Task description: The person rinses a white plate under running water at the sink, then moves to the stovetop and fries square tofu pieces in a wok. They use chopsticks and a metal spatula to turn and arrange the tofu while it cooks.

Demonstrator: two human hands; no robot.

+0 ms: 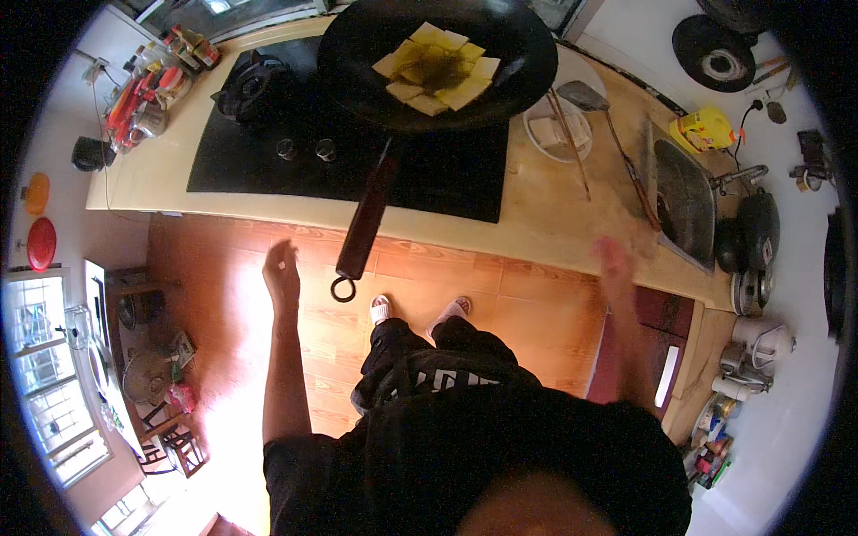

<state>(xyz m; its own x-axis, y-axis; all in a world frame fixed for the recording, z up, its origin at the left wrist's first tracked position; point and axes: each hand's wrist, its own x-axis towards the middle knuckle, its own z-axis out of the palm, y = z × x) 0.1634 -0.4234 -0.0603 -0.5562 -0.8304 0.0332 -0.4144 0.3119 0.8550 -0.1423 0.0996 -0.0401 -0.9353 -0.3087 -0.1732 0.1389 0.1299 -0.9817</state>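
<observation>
My left hand (283,275) hangs above the floor, left of the wok's handle (365,228), loosely curled with a gap between thumb and fingers and no object visible in it. Blurred, my right hand (611,258) is over the counter's front edge, closest to the wok turner's handle (647,201); its fingers cannot be made out. In the black wok (348,74) on the cooktop, overlapping pale slices, apparently tofu (472,87), lie in a ring with dark seasoning at their centre. Chopsticks (568,144) rest across a white plate (582,155) holding more pale pieces.
A second burner (251,87) and two knobs (325,150) sit on the black glass cooktop (228,167). Bottles and jars (161,74) stand at the left. On the right are a steel sink (690,228), a yellow jug (704,129) and stacked pans (757,228).
</observation>
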